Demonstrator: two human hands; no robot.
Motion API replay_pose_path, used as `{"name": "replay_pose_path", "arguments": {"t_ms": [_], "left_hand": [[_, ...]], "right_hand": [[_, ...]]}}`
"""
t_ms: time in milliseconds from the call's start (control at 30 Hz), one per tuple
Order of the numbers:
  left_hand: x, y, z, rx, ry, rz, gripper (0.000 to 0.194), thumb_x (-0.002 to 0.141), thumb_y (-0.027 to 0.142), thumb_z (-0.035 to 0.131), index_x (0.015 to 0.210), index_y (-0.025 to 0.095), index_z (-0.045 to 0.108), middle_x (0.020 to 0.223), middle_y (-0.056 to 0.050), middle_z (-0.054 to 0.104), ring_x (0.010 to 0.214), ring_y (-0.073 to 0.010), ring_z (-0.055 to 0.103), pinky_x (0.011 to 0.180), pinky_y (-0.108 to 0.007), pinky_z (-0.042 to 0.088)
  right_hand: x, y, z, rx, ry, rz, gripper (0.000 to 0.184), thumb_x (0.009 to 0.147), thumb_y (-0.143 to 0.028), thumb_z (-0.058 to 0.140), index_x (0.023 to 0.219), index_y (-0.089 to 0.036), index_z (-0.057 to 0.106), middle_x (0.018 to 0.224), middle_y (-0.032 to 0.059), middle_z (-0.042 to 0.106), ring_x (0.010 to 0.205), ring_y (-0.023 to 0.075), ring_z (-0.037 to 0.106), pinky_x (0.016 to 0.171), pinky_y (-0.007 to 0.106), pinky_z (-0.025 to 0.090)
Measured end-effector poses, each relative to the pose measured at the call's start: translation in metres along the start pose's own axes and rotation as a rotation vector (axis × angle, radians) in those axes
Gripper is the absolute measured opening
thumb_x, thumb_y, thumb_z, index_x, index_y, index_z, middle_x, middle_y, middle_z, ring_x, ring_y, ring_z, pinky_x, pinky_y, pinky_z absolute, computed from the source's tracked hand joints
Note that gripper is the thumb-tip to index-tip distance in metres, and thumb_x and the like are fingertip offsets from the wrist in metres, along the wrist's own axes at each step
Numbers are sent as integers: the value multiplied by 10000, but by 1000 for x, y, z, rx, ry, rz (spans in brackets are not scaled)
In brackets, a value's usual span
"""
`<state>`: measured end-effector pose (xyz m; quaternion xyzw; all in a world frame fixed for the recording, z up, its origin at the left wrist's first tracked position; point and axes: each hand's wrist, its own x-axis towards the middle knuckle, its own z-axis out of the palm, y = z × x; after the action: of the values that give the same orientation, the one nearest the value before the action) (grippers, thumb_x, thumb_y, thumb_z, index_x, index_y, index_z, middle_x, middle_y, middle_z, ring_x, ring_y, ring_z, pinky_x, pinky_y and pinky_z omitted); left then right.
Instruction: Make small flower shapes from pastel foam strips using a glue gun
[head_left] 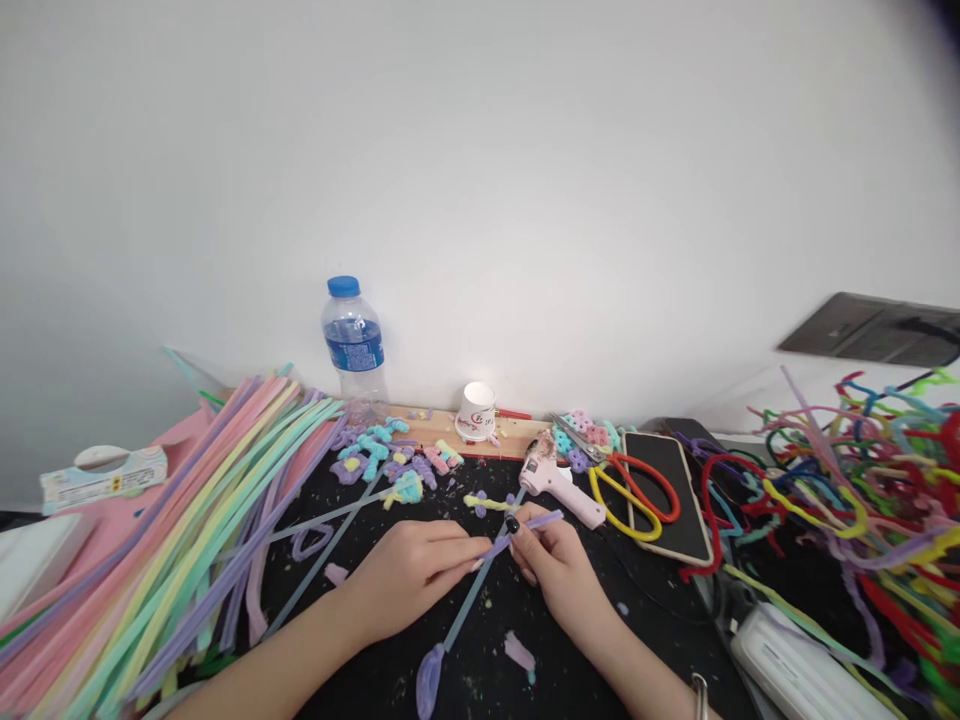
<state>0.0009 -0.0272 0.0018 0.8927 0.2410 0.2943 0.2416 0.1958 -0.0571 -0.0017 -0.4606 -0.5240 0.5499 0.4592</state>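
Between my two hands is a short purple pipe cleaner [546, 519], crossing a long blue-grey stem [466, 610]. My left hand [409, 572] pinches the purple pipe cleaner's left part between thumb and fingers. My right hand [556, 572] closes thumb and fingertips on the same pipe cleaner where it meets the stem. A purple fuzzy loop [429, 682] sits on the stem's lower end, near the front edge of view. Just beyond my fingers lies a small yellow and purple fuzzy piece [487, 503]. The pink glue gun [561, 487] rests behind my right hand.
Pastel pipe cleaners [217, 510] are heaped at left, tangled bright ones [885, 520] at right. Scissors [651, 495] partly overlap a phone [679, 470]. A water bottle [352, 345] and paper cup [478, 410] stand by the wall. A white power strip [806, 665] lies front right.
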Motion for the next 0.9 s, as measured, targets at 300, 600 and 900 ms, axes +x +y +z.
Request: {"name": "replay_pose_path", "arguments": {"t_ms": [300, 600, 900], "left_hand": [[0, 1, 0, 1, -10, 10, 271, 907, 174, 442, 1125, 180, 603, 895, -56, 666, 788, -141, 614, 708, -228, 480], [-1, 0, -1, 37, -49, 8, 286, 909, 179, 434, 1147, 195, 592, 922, -51, 664, 795, -142, 616, 718, -231, 482], [-1, 2, -1, 68, -68, 7, 289, 910, 182, 427, 1148, 194, 590, 904, -49, 667, 778, -142, 618, 701, -229, 479]], "right_hand": [[-1, 0, 0, 6, -3, 7, 292, 852, -441, 504, 735, -183, 433, 511, -88, 335, 445, 70, 259, 433, 220, 180], [-1, 0, 1, 1, 0, 9, 287, 857, -432, 501, 736, -180, 434, 511, -90, 328, 449, 69, 258, 435, 217, 183], [-1, -2, 2, -15, 8, 14, 294, 849, -441, 505, 727, -182, 436, 504, -90, 337, 444, 71, 266, 439, 220, 192]]}}
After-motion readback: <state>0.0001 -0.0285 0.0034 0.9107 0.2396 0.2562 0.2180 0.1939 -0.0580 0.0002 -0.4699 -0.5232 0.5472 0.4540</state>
